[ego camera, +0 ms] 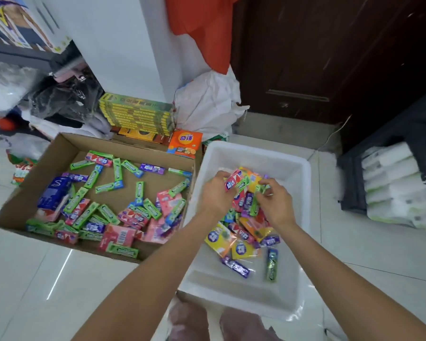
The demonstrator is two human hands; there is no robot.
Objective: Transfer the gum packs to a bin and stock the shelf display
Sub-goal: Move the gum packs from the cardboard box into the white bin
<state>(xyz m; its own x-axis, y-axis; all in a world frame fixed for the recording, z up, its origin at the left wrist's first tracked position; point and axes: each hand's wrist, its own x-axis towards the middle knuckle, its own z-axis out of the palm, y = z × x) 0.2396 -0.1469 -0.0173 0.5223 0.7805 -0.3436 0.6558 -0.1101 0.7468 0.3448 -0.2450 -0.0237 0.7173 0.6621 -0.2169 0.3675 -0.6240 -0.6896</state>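
Gum packs [241, 185] sit bunched between my hands over the white bin [298, 168]; my left hand [215, 193] and right hand [276, 203] both curl round them. More lie loose in the cardboard box [67, 143] beside it. Beyond stand stacked yellow-green boxes [138, 114], an orange packet [186, 143] and a white sack [207, 102].

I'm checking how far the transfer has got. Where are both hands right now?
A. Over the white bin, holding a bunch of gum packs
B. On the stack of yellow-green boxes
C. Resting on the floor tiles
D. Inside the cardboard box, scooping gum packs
A: the left hand and right hand grip a bunch of gum packs above the white bin; the cardboard box lies to their left.
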